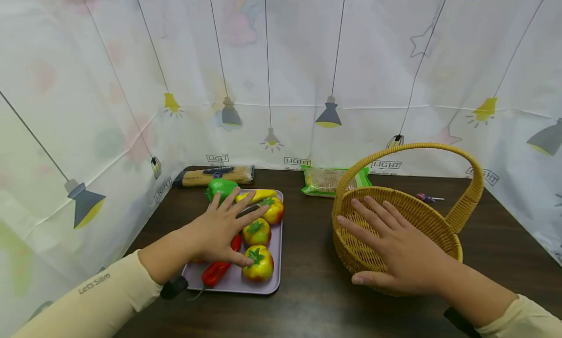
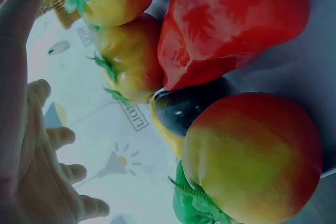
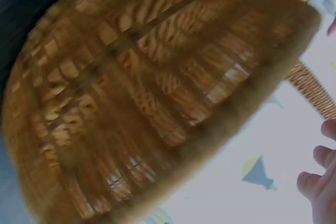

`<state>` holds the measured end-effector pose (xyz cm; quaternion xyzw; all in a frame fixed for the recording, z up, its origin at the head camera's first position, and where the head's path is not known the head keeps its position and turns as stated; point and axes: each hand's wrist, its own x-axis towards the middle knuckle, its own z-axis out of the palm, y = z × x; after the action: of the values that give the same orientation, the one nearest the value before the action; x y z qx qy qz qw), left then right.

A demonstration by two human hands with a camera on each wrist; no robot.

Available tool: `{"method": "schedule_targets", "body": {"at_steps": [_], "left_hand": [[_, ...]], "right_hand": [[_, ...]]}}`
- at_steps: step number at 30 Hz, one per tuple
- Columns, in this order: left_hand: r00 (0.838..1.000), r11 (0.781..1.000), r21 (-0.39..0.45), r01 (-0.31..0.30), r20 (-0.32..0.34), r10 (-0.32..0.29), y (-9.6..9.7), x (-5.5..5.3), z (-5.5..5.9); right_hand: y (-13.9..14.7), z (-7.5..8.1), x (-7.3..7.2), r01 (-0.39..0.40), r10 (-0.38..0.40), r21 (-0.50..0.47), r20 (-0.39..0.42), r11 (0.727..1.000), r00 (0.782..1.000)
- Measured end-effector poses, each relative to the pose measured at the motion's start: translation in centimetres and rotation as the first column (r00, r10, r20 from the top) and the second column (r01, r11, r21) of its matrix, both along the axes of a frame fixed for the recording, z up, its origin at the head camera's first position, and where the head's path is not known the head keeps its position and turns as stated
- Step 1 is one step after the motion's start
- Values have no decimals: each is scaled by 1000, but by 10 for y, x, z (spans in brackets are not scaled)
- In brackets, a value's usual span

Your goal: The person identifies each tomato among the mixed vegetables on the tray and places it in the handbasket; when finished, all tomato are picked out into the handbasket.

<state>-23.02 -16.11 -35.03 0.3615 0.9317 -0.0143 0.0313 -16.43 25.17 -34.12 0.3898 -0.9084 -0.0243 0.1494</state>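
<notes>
My left hand [image 1: 224,230] is spread over a lilac tray [image 1: 274,282], fingers straight, holding nothing. On the tray lie several red-yellow tomatoes [image 1: 259,263], a red pepper [image 2: 226,19], a dark eggplant [image 2: 184,106] and a yellow vegetable [image 1: 263,194]; a green bell pepper [image 1: 221,188] sits at its far left corner. The left wrist view shows another red-yellow tomato [image 2: 257,156] that the hand mostly hides from the head camera. My right hand [image 1: 401,250] is spread in front of a yellow wicker basket [image 1: 347,245], which has a tall arched handle [image 1: 417,147].
Along the back of the dark table [image 1: 307,260] lie a pack of spaghetti [image 1: 224,176] at left and a green-edged food packet [image 1: 325,181] behind the basket. A wrapped lollipop [image 1: 425,197] lies behind the basket at right. White printed curtains [image 1: 290,60] enclose the back and sides.
</notes>
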Motion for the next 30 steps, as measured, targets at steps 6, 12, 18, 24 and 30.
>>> {"method": "schedule_targets", "body": {"at_steps": [6,12,18,24,30], "left_hand": [[1000,995,99,-18,-16,19,-16,3,5],[994,981,164,-101,54,93,-31,5,6],[963,943,220,-250,157,218,-49,5,2],[940,911,246,-331,167,297,-68,2,-5],[921,875,290,-387,166,352,-82,0,-9]], "right_hand": [[-22,9,9,-103,103,-23,-6,994,995],[-39,11,14,-158,158,-23,-3,987,987],[-51,10,12,-174,174,-25,6,984,985],[-61,6,8,-157,158,-29,56,987,986],[-71,1,2,-185,187,-37,74,982,980]]}}
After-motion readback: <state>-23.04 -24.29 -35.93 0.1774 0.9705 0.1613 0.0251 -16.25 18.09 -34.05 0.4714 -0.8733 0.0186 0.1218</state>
